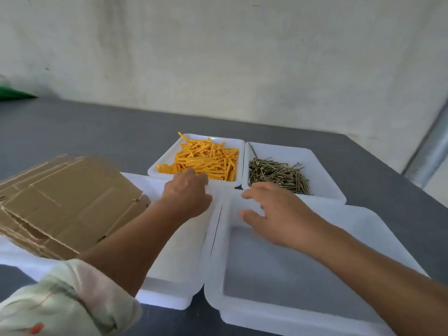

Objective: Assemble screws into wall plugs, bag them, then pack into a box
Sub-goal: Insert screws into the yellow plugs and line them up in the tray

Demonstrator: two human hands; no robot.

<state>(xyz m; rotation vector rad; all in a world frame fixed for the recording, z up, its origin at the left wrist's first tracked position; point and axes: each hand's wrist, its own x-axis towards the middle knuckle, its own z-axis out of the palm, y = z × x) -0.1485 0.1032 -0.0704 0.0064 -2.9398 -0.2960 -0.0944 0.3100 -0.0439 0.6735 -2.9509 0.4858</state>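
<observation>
Screws point(278, 175) and plugs point(206, 158) lie farthest out of the table's goods; notes run from the near edge. Nearest, lower left: a pale rolled sleeve point(60, 299) on the left arm. Two big white trays side by side, almost touching: left tray point(169, 294), right tray point(339, 321). Flat cardboard point(68, 202), stacked, lies to the left and overlaps the left tray. Right hand point(274, 214) hovers over the right tray's far end, fingers loosely spread, wide, nothing seen in it; it is blurred. Left hand point(186, 195) reaches over the plug tray's point(164, 158) near rim, fingers bent down among the nearest plugs and hidden; cannot tell whether it holds one. Orange plugs heaped in that small tray. Just beside it on the right, the screw tray point(322, 170) with a brassy heap of screws. Grey table point(97, 129) beyond, a green thing point(14, 94) at its far left, then a pale stained wall point(218, 57).
</observation>
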